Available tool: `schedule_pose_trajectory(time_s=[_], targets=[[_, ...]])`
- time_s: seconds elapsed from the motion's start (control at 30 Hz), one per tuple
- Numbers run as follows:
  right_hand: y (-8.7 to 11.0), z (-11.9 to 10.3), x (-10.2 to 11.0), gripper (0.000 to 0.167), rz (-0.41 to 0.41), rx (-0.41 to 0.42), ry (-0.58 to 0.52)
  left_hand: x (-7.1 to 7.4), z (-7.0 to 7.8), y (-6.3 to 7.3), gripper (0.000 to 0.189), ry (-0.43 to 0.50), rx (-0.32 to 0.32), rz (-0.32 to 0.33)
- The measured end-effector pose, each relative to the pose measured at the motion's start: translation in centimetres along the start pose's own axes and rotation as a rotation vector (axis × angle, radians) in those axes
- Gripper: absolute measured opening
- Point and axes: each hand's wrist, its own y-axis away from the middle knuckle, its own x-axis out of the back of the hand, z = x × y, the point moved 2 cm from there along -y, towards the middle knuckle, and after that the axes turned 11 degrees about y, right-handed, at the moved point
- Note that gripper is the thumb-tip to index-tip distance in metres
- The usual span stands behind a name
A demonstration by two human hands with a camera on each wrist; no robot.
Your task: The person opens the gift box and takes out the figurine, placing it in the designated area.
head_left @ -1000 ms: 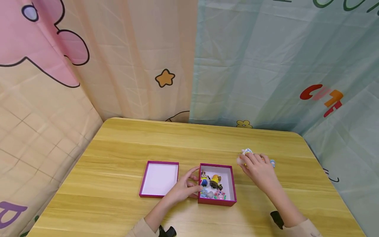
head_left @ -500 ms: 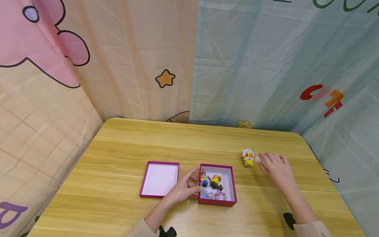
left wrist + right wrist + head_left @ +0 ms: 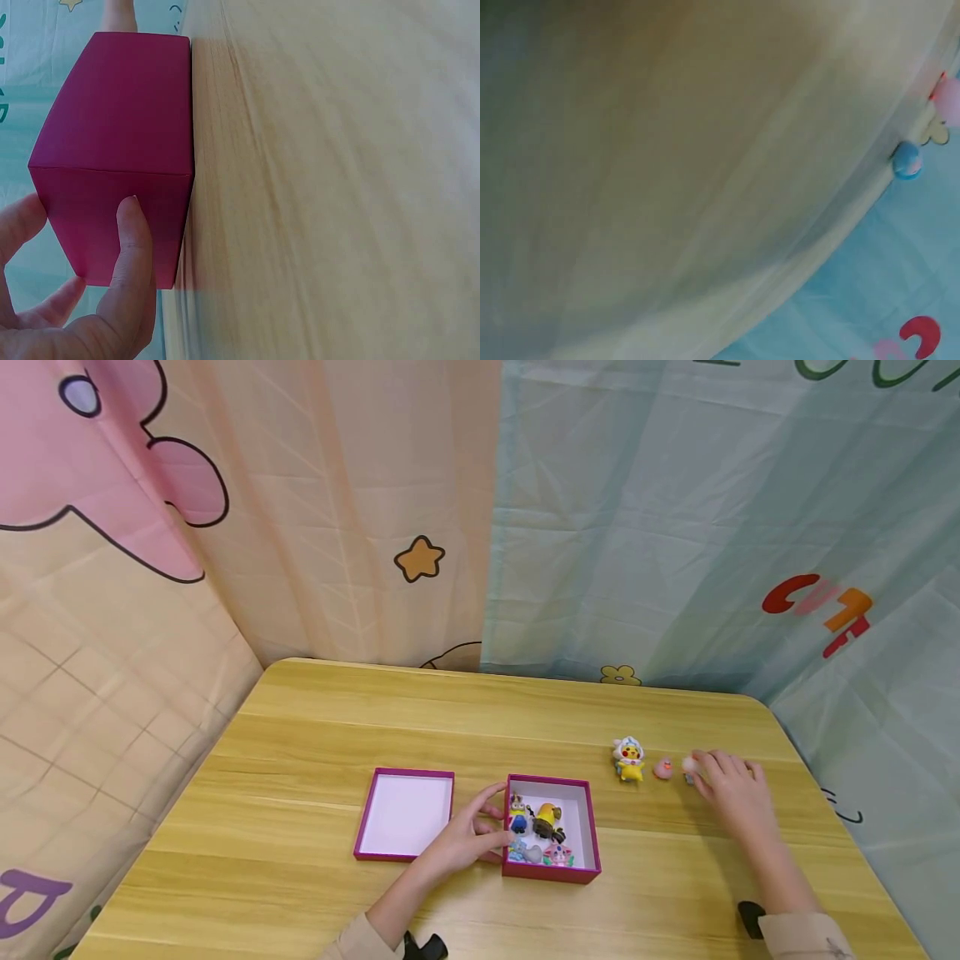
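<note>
At the left side of an open magenta box (image 3: 551, 877), my left hand (image 3: 457, 839) holds the wall, thumb at the rim and fingers along the outside. The left wrist view shows bent fingers (image 3: 133, 240) against this wall. To the right, my right hand (image 3: 735, 793) pinches a small pale rounded thing (image 3: 689, 763), its kind unclear, close above a small blue figure (image 3: 907, 160). A pink toy duck (image 3: 663, 768) stands just left of that hand. Farther left is a yellow Pikachu figure (image 3: 628, 760) with a white hood. The right hand is out of its own wrist view.
Inside the box lie several toy figures: a blue-and-yellow one (image 3: 518, 818), a yellow-and-brown one (image 3: 546, 820), a pink one (image 3: 558, 855) and a grey-blue one (image 3: 525, 852). The white-lined lid (image 3: 405, 814) lies left of the box on the wooden table (image 3: 300, 735).
My right hand has moved right, from over the Pikachu figure, past the duck, to the blue figure; the pale thing travels with it. The left hand and box have stayed put.
</note>
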Motion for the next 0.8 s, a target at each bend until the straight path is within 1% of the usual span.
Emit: schedule_pose_trajectory(time_s=[0.03, 0.07, 0.17, 0.23, 0.27, 0.43, 0.57, 0.8], targets=[[0.1, 0.3, -0.1, 0.067, -0.008, -0.003, -0.006, 0.0, 0.0, 0.0, 0.07, 0.001, -0.001, 0.0], [0.3, 0.6, -0.2, 0.062, -0.015, -0.004, -0.01, 0.0, 0.0, 0.0, 0.07, 0.001, -0.001, 0.0], [0.6, 1.5, -0.4, 0.038, -0.032, -0.004, -0.018, 0.0, 0.0, 0.0, 0.07, 0.004, -0.003, -0.001], [0.9, 2.2, -0.6, 0.038, -0.048, -0.002, -0.025, 0.0, -0.1, 0.0, 0.07, 0.009, -0.002, -0.001], [1.0, 2.5, -0.7, 0.033, -0.058, 0.0, -0.022, 0.0, -0.1, 0.0, 0.07, 0.008, -0.002, -0.001], [1.6, 3.8, -1.2, 0.024, -0.112, 0.011, -0.015, -0.1, -0.2, 0.0, 0.07, 0.008, -0.004, 0.001], [1.9, 4.6, -1.5, 0.03, -0.132, 0.02, -0.024, -0.1, -0.1, 0.0, 0.07, 0.006, -0.005, 0.003], [2.3, 5.7, -2.1, 0.03, -0.184, 0.028, -0.037, -0.1, -0.2, -0.1, 0.069, 0.004, 0.002, 0.006]])
